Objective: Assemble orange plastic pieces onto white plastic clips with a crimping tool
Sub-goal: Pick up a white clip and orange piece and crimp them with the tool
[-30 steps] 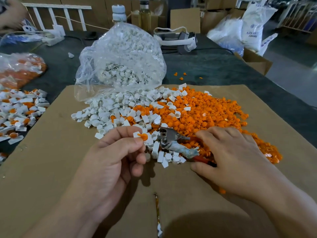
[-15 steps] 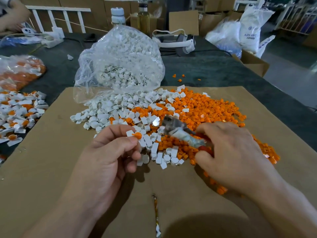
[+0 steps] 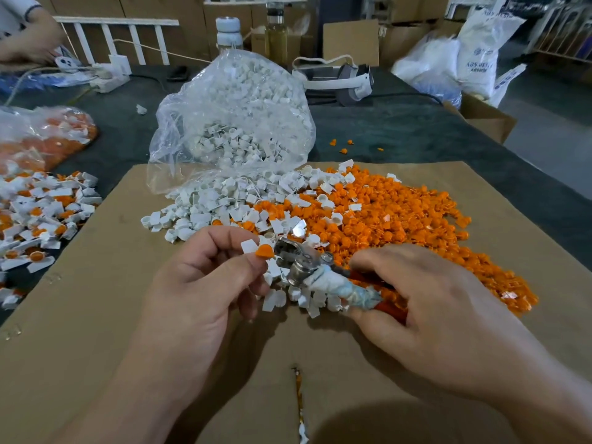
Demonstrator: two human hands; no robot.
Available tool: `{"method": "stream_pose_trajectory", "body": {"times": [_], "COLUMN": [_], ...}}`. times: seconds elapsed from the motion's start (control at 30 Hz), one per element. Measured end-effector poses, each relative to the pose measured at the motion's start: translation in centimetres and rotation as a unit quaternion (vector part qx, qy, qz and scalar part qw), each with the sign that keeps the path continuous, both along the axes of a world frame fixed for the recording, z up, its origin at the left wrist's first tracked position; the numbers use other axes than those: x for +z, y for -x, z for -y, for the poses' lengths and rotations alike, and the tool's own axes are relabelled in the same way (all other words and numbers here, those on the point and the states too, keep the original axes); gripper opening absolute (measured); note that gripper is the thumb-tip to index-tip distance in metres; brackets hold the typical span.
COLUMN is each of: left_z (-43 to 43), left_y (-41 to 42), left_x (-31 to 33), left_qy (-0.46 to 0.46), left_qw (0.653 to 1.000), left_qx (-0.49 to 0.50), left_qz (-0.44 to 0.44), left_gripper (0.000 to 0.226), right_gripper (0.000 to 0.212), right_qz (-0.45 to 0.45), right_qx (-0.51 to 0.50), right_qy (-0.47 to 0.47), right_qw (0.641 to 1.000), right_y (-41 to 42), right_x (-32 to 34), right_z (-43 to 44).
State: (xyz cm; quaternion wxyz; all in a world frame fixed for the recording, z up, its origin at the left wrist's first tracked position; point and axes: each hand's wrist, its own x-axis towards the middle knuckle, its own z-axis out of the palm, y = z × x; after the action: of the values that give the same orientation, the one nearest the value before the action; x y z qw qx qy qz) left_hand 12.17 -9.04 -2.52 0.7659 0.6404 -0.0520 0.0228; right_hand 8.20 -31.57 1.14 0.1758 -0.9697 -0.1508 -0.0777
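Orange on white: a small orange plastic piece point(image 3: 265, 251) sits on a white plastic clip point(image 3: 249, 247). Both are pinched between the thumb and fingertips of the left hand point(image 3: 205, 283), lifted above the middle of the cardboard sheet point(image 3: 96, 315). Just to their right is the metal head of the crimping tool point(image 3: 296, 262); whether it touches the piece cannot be told. The right hand point(image 3: 432, 315) grips the tool's handles, fingers curled round them, with pale wrapping and a bit of red showing ahead of the knuckles. The two hands are near each other but do not touch.

Behind the hands, loose white clips point(image 3: 217, 206) spread over the far left part of the sheet and run into a broad heap of orange pieces point(image 3: 400, 219) that reaches toward its right edge. A clear plastic bag point(image 3: 237, 116) full of white clips lies at the sheet's far edge, its mouth spilling onto the cardboard.

Off the sheet's left edge, on the dark worktop point(image 3: 416, 129), lies a pile of joined white-and-orange pieces point(image 3: 41, 213), and beyond it a bag of orange parts point(image 3: 48, 139). A few stray orange pieces point(image 3: 343, 151) lie past the far edge. Toward the worktop's far edge are a white headset point(image 3: 346, 81), two bottles point(image 3: 229, 33), a power strip point(image 3: 109, 81), and another person's arm point(image 3: 28, 36) at the far left corner.
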Motion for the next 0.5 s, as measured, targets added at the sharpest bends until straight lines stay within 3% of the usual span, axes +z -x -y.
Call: {"method": "stream_pose_trajectory", "body": {"times": [0.5], "left_z": [0.6], "left_y": [0.36], "left_x": [0.27], "left_qy": [-0.007], "left_qw": [0.999], "left_qx": [0.0], "left_qz": [0.037], "left_gripper": [0.011], "right_gripper": [0.04], "right_qz": [0.012], "right_qx": [0.0], "right_qy": [-0.009], "right_qw": [1.0], "right_y": [0.21], "right_x": [0.17], "right_z": [0.22]}}
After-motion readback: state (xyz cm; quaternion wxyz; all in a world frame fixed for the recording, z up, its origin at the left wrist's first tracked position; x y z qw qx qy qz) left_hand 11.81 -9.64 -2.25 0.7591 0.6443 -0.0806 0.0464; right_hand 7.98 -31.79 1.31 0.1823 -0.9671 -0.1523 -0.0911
